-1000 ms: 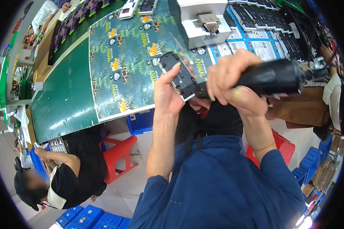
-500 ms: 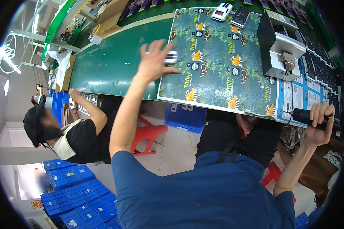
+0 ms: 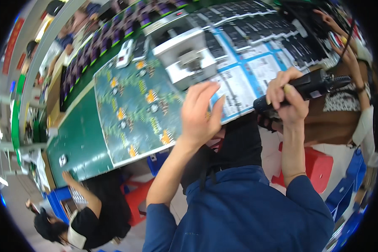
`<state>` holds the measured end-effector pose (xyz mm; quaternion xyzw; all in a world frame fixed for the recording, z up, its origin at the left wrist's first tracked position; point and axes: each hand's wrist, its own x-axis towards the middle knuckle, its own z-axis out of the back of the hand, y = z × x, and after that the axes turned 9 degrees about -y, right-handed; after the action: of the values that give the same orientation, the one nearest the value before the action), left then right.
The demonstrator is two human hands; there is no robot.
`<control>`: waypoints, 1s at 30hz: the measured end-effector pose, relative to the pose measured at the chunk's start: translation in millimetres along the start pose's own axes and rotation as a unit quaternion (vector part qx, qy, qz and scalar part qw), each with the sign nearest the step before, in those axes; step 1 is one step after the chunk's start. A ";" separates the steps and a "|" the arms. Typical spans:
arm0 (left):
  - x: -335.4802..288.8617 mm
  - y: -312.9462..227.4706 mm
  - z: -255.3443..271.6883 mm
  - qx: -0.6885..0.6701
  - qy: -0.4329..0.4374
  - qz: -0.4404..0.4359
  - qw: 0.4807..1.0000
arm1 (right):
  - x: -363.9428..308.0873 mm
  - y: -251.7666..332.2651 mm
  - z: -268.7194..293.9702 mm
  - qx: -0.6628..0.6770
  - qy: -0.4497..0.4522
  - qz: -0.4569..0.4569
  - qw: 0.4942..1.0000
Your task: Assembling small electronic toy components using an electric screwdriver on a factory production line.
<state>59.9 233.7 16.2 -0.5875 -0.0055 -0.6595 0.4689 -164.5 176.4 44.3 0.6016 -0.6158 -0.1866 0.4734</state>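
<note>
My right hand (image 3: 289, 94) is wrapped round a black electric screwdriver (image 3: 317, 84), its tip end pointing left over the table's front edge. My left hand (image 3: 200, 113) is raised over the front edge of the patterned mat (image 3: 134, 109), with thumb and fingers apart and nothing seen between them. It is slightly blurred. Just beyond it stands a silver and black box-shaped fixture (image 3: 187, 61) with a metal block at its front. Left of the fixture, a white toy car (image 3: 124, 53) and a dark car part (image 3: 141, 47) lie at the mat's far edge.
Rows of black parts (image 3: 256, 29) lie on white sheets with blue strips at the right. A small white toy car (image 3: 63, 160) sits at the left end of the green table (image 3: 82, 140), near a co-worker (image 3: 86, 210). Another person (image 3: 348, 101) is close on my right. Red stools (image 3: 308, 168) stand below.
My view has turned right. My left hand has left the white toy car by the mat's left edge and come over near the fixture. That car now appears farther left. The screwdriver stays in my right hand.
</note>
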 end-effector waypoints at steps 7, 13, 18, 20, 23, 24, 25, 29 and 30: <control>110.4 38.2 -168.5 0.317 0.133 0.036 0.938 | -19.5 51.6 26.2 -0.103 -0.035 -0.059 0.992; 127.0 74.6 -187.5 0.436 0.308 0.129 0.836 | -15.4 57.1 45.4 -0.077 -0.043 0.019 0.996; 124.6 80.2 -192.4 0.356 0.260 0.211 0.872 | -11.0 60.6 50.0 -0.061 -0.049 0.017 0.997; 122.2 87.4 -191.1 0.313 0.185 0.248 0.898 | -10.3 57.2 47.4 -0.040 -0.054 0.016 0.998; 119.4 89.0 -193.2 0.280 0.084 0.287 0.912 | -11.0 55.3 41.3 -0.034 -0.053 0.010 0.998; 121.0 89.5 -190.5 0.225 0.100 0.318 0.915 | -9.7 55.3 39.2 -0.047 -0.056 0.016 0.997; 123.9 84.6 -187.3 0.169 0.115 0.349 0.914 | -11.0 56.7 39.2 -0.049 -0.051 -0.011 0.997; 126.0 70.0 -160.1 0.007 0.049 0.322 0.946 | -11.3 53.1 19.7 0.027 -0.084 -0.016 0.996; 118.4 64.7 -150.2 -0.082 0.012 0.319 0.944 | -11.0 51.3 13.9 0.033 -0.079 -0.017 0.996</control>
<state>0.1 41.2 26.9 -0.5870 0.2418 -0.4802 0.6053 -206.6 192.4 74.6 0.6106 -0.6468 -0.2215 0.3996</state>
